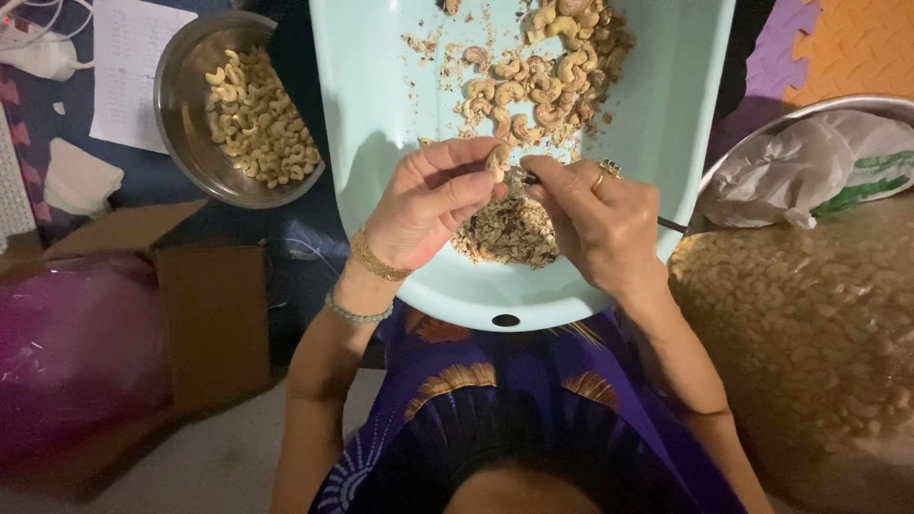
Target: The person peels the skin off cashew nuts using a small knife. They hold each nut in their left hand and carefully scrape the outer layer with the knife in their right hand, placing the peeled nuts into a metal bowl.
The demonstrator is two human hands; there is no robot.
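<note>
Floor mats [847,43] | mint tray [381,86] | steel bowl [181,105] | cardboard box [214,319]

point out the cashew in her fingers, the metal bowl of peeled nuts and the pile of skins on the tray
cashew [496,162], head view, on its pale body between the left fingertips
metal bowl [181,100], head view, on its bare inner wall at the left
pile of skins [505,236], head view, on the middle of the heap

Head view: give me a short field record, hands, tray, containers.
left hand: pinches one cashew at its fingertips
right hand: grips a thin metal tool, tip at the cashew
tray: pale green, unpeeled cashews at far end, heap of peelings under the hands
steel bowl: left, holds pale peeled cashews
clear bag: right, full of cashews
</note>
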